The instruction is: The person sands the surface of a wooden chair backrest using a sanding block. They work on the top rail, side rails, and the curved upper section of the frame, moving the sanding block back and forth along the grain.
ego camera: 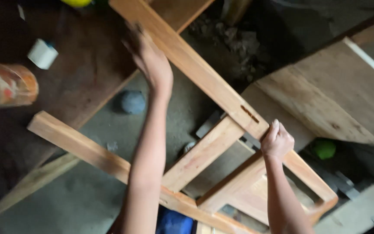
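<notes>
A light wooden frame (204, 151), made of long rails joined by cross pieces, lies tilted across the middle of the head view. My left hand (150, 58) reaches up and rests on the upper part of the long rail (187, 60), blurred by motion. My right hand (276, 141) is closed around the same rail lower down, just below a small slot (249, 114) cut in the wood. A second rail (78, 145) runs from the left toward the bottom centre.
A dark wooden worktop (78, 65) holds a white tape roll (42, 53) and an orange-patterned container (5, 84). Pale boards (338, 95) lie at right. A grey ball (133, 102) and a green ball (324, 148) sit on the concrete floor (87, 195).
</notes>
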